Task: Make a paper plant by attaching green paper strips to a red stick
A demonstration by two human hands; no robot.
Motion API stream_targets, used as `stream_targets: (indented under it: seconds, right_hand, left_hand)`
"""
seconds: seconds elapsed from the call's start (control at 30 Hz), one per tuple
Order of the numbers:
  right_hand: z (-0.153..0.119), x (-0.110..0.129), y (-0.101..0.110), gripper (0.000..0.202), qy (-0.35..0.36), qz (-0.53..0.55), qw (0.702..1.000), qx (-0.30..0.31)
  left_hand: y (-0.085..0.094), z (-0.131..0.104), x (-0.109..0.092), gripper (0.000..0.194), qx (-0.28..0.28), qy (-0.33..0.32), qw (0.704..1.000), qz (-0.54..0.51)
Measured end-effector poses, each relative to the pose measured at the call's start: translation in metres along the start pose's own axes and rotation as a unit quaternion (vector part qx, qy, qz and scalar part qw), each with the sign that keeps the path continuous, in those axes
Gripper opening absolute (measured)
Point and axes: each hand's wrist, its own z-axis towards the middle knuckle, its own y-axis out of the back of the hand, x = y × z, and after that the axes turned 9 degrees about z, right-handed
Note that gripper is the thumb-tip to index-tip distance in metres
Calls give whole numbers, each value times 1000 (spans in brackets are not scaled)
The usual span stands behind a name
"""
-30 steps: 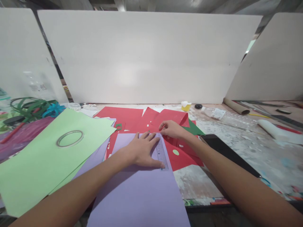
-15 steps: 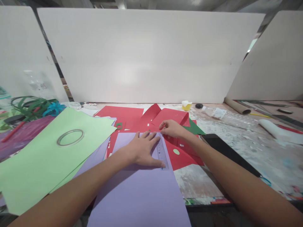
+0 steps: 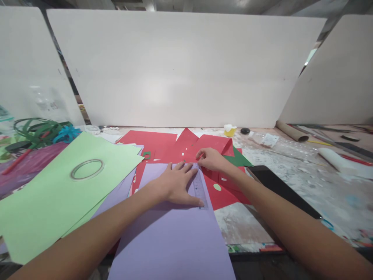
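Note:
A large sheet of purple paper (image 3: 177,241) lies in front of me and reaches past the table's near edge. My left hand (image 3: 179,186) is spread flat on it, fingers apart. Its fingers and thumb press on a clear ruler (image 3: 200,194) set along the sheet's right edge. At the ruler's far end, by the top right corner of the purple sheet, is my right hand (image 3: 210,158). Its thumb and fingers are pinched together; whatever is in them is too small to make out. Red paper (image 3: 225,198) lies beneath and beyond the purple sheet, with small white scraps on it.
Pale green sheets (image 3: 52,198) with a ring of tape (image 3: 87,170) on top lie at left. At right are a black phone-like slab (image 3: 282,190), a clear plastic bottle (image 3: 279,144) and a cardboard tube (image 3: 292,130). White boards (image 3: 186,70) stand behind the table.
The raised flap of red paper at the back has shifted slightly left. Both hands, the ruler and the purple sheet stay almost exactly where they were.

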Motion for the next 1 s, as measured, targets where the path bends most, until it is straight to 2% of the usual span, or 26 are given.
stream_targets:
  seconds: [0.13,0.33,0.7,0.87,1.0]
  right_hand:
    - [-3,8,-6,29,11,-48,998,-25]
    - [-3,13,-9,26,29,-88,995,-29]
    - [-4,18,-13,22,37,-102,994,-26]
    - [-3,15,-1,26,19,-74,997,-11]
    - [-2,5,9,34,-6,-39,999,34]
  left_hand:
    - [1,1,0,108,-1,-5,1000,1]
    - [1,3,0,107,-4,-6,1000,0]
    - [2,3,0,106,-14,-6,1000,-7]
    - [1,2,1,105,-11,-5,1000,-3]
    - [0,2,2,104,-6,-5,1000,-5]
